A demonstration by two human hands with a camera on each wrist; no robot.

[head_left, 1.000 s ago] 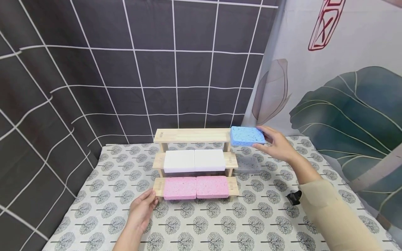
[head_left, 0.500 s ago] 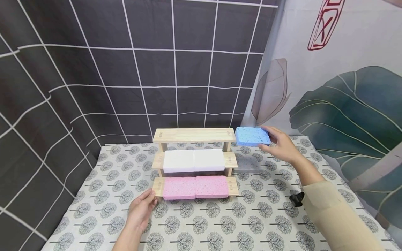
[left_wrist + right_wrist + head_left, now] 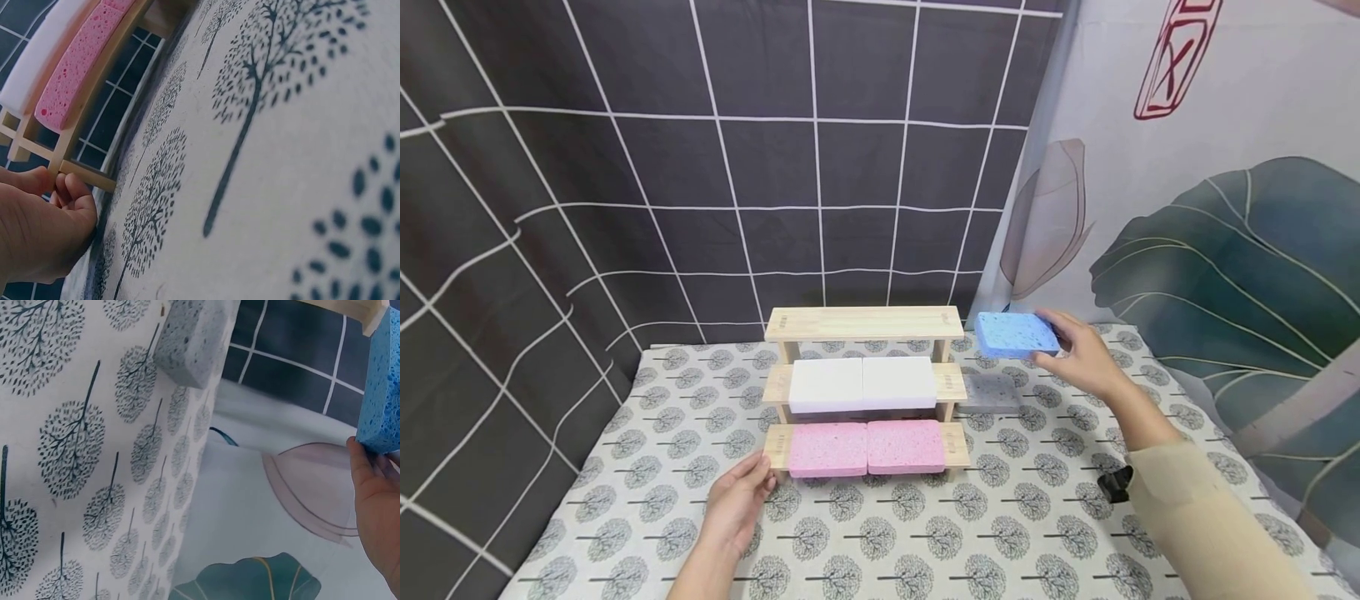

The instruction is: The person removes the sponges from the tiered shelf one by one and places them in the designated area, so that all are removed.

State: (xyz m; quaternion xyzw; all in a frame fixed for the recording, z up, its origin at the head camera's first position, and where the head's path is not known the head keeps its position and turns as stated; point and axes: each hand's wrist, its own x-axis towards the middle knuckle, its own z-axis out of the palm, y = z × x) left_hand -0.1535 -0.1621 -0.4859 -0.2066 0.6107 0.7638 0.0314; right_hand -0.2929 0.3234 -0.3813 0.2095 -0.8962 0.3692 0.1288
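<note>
My right hand [image 3: 1084, 357] pinches a blue sponge [image 3: 1015, 335] by its right end and holds it in the air, to the right of a three-step wooden rack [image 3: 865, 320]. In the right wrist view the thumb and fingers grip the lower end of that sponge [image 3: 382, 394]. With thumb and curled fingers, my left hand [image 3: 737, 500] pinches the left end of the rack's lowest board [image 3: 57, 147]. Two pink sponges [image 3: 829, 450] lie side by side on the lowest step. Two white blocks [image 3: 827, 383] fill the middle step, and the top board is bare.
A grey sponge [image 3: 989, 392] lies on the tree-patterned tablecloth [image 3: 880, 542], just right of the rack. A small black object [image 3: 1116, 483] sits by the right sleeve. Dark tiled fabric [image 3: 865, 167] hangs behind the rack, with a leaf-printed curtain [image 3: 1225, 250] at the right.
My right hand has carried the blue sponge rightward, away from the top board's right end, and slightly down. The left hand stays at the lowest board.
</note>
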